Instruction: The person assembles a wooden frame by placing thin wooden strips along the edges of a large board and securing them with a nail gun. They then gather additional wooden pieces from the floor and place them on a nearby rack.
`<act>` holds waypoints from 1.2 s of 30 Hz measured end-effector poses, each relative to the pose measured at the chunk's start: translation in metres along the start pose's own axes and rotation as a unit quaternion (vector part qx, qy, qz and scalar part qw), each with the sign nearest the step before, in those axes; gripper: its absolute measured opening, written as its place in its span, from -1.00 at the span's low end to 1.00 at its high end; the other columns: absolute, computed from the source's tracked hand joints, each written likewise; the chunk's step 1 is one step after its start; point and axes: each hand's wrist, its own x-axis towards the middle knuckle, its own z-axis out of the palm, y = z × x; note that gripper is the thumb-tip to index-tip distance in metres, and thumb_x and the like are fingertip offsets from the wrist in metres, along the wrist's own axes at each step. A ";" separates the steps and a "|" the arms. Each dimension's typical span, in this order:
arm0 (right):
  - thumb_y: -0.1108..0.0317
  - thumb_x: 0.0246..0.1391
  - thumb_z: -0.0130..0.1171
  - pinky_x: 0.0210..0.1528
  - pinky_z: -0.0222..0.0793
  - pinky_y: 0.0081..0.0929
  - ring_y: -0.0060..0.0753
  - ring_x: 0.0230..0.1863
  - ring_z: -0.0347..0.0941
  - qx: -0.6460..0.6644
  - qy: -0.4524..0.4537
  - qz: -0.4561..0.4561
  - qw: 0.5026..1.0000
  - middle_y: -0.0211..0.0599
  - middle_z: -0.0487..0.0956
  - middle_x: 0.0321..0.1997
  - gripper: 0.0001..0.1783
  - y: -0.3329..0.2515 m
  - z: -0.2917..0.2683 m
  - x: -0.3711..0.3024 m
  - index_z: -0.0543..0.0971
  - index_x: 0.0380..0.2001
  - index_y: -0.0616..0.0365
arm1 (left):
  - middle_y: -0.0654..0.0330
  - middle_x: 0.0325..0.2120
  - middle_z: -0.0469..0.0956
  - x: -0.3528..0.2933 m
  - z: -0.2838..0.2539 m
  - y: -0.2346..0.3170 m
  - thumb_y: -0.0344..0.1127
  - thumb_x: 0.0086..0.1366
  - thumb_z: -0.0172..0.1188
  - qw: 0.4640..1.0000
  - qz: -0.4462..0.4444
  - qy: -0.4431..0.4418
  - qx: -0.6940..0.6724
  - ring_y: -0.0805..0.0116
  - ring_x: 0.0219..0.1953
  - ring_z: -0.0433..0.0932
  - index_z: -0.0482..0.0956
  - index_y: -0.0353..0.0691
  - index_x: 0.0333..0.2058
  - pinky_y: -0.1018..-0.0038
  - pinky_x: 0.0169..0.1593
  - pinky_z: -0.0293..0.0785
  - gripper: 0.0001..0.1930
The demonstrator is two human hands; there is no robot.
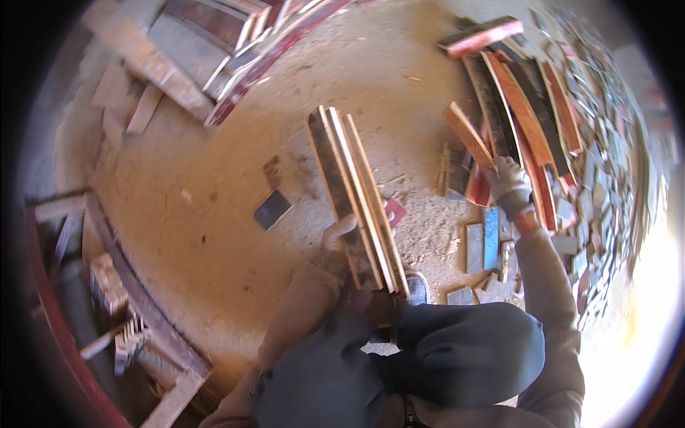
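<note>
My left hand (334, 241), in a pale work glove, is closed around a bundle of long, narrow wooden strips (354, 203). The strips stand side by side over my lap, dark on their faces and light along the cut edges. On the right, my gloved right hand (511, 187) grips the near end of a short brown wooden strip (469, 135). Its fingers are partly hidden. Beneath and beyond that hand lies a loose pile of longer strips (524, 107), some black, some orange-brown or red.
A dark square offcut (272, 210) lies on the dusty floor. Small blocks, one blue (491, 238), sit near my right knee. Many offcuts (599, 164) cover the far right. Panels (185, 57) lean at the upper left; a reddish frame (135, 285) holding wood pieces stands lower left.
</note>
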 end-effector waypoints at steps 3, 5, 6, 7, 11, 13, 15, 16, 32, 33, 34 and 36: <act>0.03 0.18 0.31 -0.24 0.51 0.03 0.19 -0.28 0.64 0.222 -0.040 -0.008 0.974 0.10 0.62 -0.36 -0.63 -0.114 0.002 0.000 0.63 -0.29 0.17 | -0.04 0.04 0.63 -0.010 -0.003 0.008 -0.11 0.23 0.42 1.000 -0.001 -0.006 -0.022 0.08 0.06 0.65 0.44 -0.34 0.28 0.12 0.22 0.60 -0.29; 0.00 0.21 0.29 -0.24 0.50 -0.04 0.21 -0.27 0.63 0.303 -0.105 -0.025 0.947 0.14 0.64 -0.35 -0.59 -0.192 -0.002 -0.001 0.65 -0.24 0.18 | 0.00 0.01 0.65 -0.021 -0.004 0.015 -0.07 0.31 0.33 0.992 -0.013 0.115 0.051 0.10 0.02 0.66 0.50 -0.29 0.23 0.13 0.16 0.62 -0.40; 0.04 0.27 0.24 -0.26 0.48 -0.07 0.14 -0.35 0.62 0.342 -0.120 -0.058 0.930 0.12 0.61 -0.41 -0.62 -0.231 0.000 -0.003 0.64 -0.22 0.19 | 0.01 -0.01 0.66 -0.031 -0.005 0.018 -0.05 0.36 0.28 0.975 -0.018 0.189 0.115 0.12 0.00 0.67 0.53 -0.26 0.20 0.14 0.12 0.64 -0.45; 0.06 0.37 0.16 -0.33 0.46 -0.18 -0.15 -0.43 0.58 0.438 -0.117 -0.064 0.889 -0.04 0.59 -0.49 -0.64 -0.255 -0.003 -0.013 0.63 -0.26 0.17 | 0.03 -0.03 0.66 -0.040 -0.004 0.020 -0.03 0.40 0.24 0.968 0.006 0.210 0.138 0.13 -0.02 0.67 0.56 -0.23 0.17 0.14 0.09 0.65 -0.50; 0.03 0.52 0.00 -0.25 0.44 -0.53 -0.57 -0.26 0.51 0.608 -0.300 -0.051 0.733 -0.45 0.57 -0.31 -0.61 -0.306 0.007 -0.015 0.60 -0.11 0.13 | 0.04 -0.06 0.68 -0.091 -0.005 0.029 -0.07 0.39 0.28 0.980 0.140 0.116 0.077 0.17 -0.05 0.69 0.58 -0.28 0.14 0.20 0.02 0.68 -0.52; 0.01 0.50 0.05 -0.19 0.50 -0.51 -0.55 -0.25 0.52 0.714 -0.377 -0.021 0.589 -0.40 0.62 -0.24 -0.58 -0.328 0.020 -0.020 0.57 -0.08 0.19 | 0.04 -0.08 0.69 -0.118 -0.011 0.038 -0.10 0.38 0.30 0.972 0.183 0.125 0.080 0.19 -0.09 0.70 0.60 -0.30 0.12 0.22 -0.03 0.69 -0.53; -0.05 0.46 0.11 -0.10 0.55 -0.46 -0.50 -0.22 0.55 0.760 -0.430 0.006 0.487 -0.33 0.64 -0.21 -0.50 -0.353 0.026 -0.031 0.53 -0.03 0.27 | 0.03 -0.11 0.71 -0.140 -0.014 0.046 -0.12 0.36 0.32 0.962 0.218 0.143 0.085 0.21 -0.13 0.72 0.61 -0.32 0.09 0.25 -0.07 0.70 -0.54; -0.04 0.46 0.10 -0.09 0.55 -0.45 -0.50 -0.19 0.55 0.759 -0.442 0.017 0.477 -0.31 0.64 -0.19 -0.51 -0.361 0.026 -0.033 0.53 -0.01 0.27 | 0.03 -0.13 0.72 -0.147 -0.014 0.049 -0.13 0.36 0.33 0.956 0.230 0.156 0.095 0.22 -0.16 0.72 0.61 -0.33 0.08 0.26 -0.09 0.71 -0.55; 0.27 0.37 0.21 0.00 0.54 -0.48 -0.47 -0.09 0.59 0.479 -0.339 -0.103 0.803 -0.20 0.69 -0.08 -0.62 -0.307 0.025 -0.058 0.59 0.08 0.36 | 0.13 -0.04 0.62 -0.438 -0.196 0.204 -0.22 0.20 0.45 0.739 0.310 0.562 0.206 0.16 -0.20 0.66 0.44 0.01 0.24 0.10 -0.25 0.72 -0.37; 0.27 0.37 0.21 -0.03 0.54 -0.49 -0.49 -0.10 0.59 0.472 -0.354 -0.076 0.804 -0.21 0.69 -0.10 -0.63 -0.291 0.023 -0.059 0.59 0.07 0.36 | 0.11 0.04 0.58 -0.458 -0.215 0.217 -0.20 0.19 0.47 0.724 0.266 0.607 0.190 0.13 -0.12 0.61 0.39 0.10 0.30 0.00 -0.22 0.68 -0.29; 0.27 0.38 0.21 -0.05 0.54 -0.51 -0.51 -0.11 0.59 0.481 -0.357 -0.056 0.799 -0.22 0.69 -0.11 -0.63 -0.281 0.023 -0.061 0.60 0.07 0.36 | 0.11 0.06 0.58 -0.469 -0.236 0.231 -0.20 0.20 0.47 0.701 0.267 0.620 0.228 0.12 -0.07 0.60 0.37 0.09 0.33 0.00 -0.16 0.66 -0.27; 0.27 0.38 0.20 -0.10 0.53 -0.51 -0.50 -0.15 0.59 0.463 -0.348 -0.041 0.814 -0.21 0.69 -0.13 -0.64 -0.263 0.021 -0.068 0.60 0.06 0.35 | 0.11 0.10 0.59 -0.484 -0.276 0.238 -0.26 0.21 0.48 0.645 0.246 0.661 0.295 0.10 0.02 0.59 0.32 0.09 0.39 0.04 -0.04 0.60 -0.21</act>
